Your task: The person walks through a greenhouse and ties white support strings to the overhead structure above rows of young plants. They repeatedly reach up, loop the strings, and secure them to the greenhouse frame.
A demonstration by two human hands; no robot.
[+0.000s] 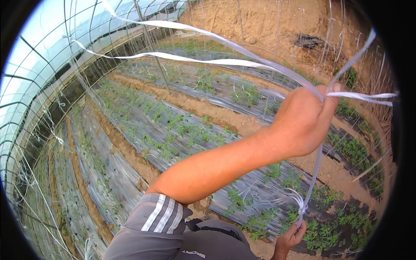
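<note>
My left hand (307, 120) is raised at the right, its fingers closed around white plastic twine (208, 60). Two flat strands run from this hand to the upper left, others to the right and upper right. One strand drops from it to a knotted bundle (302, 208) with several loose loops fanning left. Just under that knot, my right hand (290, 239) pinches the twine between thumb and fingers, low at the right. Green seedlings (256, 224) in rows of dark plastic mulch film lie below and behind both hands.
Bare soil furrows (130, 154) run between the film-covered beds. A metal hoop frame with clear sheeting (35, 58) curves along the left. Thin upright poles (156, 58) and hanging strings (52, 125) stand among the beds. An earth wall (260, 19) rises at the back.
</note>
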